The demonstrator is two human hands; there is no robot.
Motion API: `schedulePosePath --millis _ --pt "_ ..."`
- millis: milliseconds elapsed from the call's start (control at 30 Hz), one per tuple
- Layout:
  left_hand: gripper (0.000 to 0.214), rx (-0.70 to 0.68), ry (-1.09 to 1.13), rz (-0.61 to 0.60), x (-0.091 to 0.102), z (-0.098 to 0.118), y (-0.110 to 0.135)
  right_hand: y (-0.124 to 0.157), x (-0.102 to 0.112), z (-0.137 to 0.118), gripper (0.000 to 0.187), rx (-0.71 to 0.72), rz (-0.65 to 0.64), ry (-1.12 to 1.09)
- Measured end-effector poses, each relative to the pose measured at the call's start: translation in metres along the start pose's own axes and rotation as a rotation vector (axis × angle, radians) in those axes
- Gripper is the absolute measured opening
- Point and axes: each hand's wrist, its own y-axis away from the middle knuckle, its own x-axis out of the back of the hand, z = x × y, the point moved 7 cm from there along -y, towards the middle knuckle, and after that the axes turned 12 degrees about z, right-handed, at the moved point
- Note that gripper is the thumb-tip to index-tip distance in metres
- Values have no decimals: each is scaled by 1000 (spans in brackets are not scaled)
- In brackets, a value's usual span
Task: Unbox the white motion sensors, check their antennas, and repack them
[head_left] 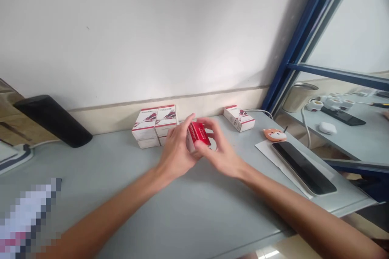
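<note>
Between my two hands, above the grey table point(170, 218), is a small red and white cardboard box point(200, 132), its red face turned up. My left hand point(178, 149) wraps round its left side, the thumb side raised along it. My right hand point(221, 145) grips the box from the right with thumb and fingers. Just behind my left hand stand stacked white boxes point(146, 123) with red edges and dark red print, against the wall. Another such box point(239, 118) lies by itself to the right, beyond my right hand. Any contents of the held box are hidden.
At the right lie a black phone point(304, 168), a white sheet point(273, 158) and an orange animal-face item point(274, 134). A blue-framed window point(282, 64) borders that side. A black cylindrical object point(54, 121) leans at the left, near a white device point(12, 156).
</note>
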Motion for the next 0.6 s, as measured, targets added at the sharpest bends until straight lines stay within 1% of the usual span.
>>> schedulePosePath --millis 67,167,233,300,333,367,400,467,500,533,600 --pt "93 -86 -62 10 -1 6 7 4 -2 1 49 -59 2 32" --pt "95 -133 -68 71 6 4 20 5 -4 9 44 -135 -11 -44" --pt "91 -104 -19 129 16 -4 26 4 -3 17 39 -195 -13 -126" --pt "86 -21 50 184 28 -15 31 2 1 26 39 -246 35 -143" --pt "81 8 77 198 33 -19 32 1 4 28 41 -224 64 -99" --pt "73 18 87 195 37 -20 32 0 7 25 44 -150 80 -15" --pt "63 -1 80 178 39 -19 31 0 7 18 46 -29 73 88" --pt "45 -78 16 107 39 -11 30 5 1 1 50 226 -15 250" --pt "44 -103 -30 76 38 -8 29 9 -3 -7 53 307 -71 282" --pt "46 -117 -76 58 38 -5 28 12 -5 -12 58 353 -115 283" --pt "56 -154 -149 61 40 2 27 16 -5 -22 62 383 -157 245"
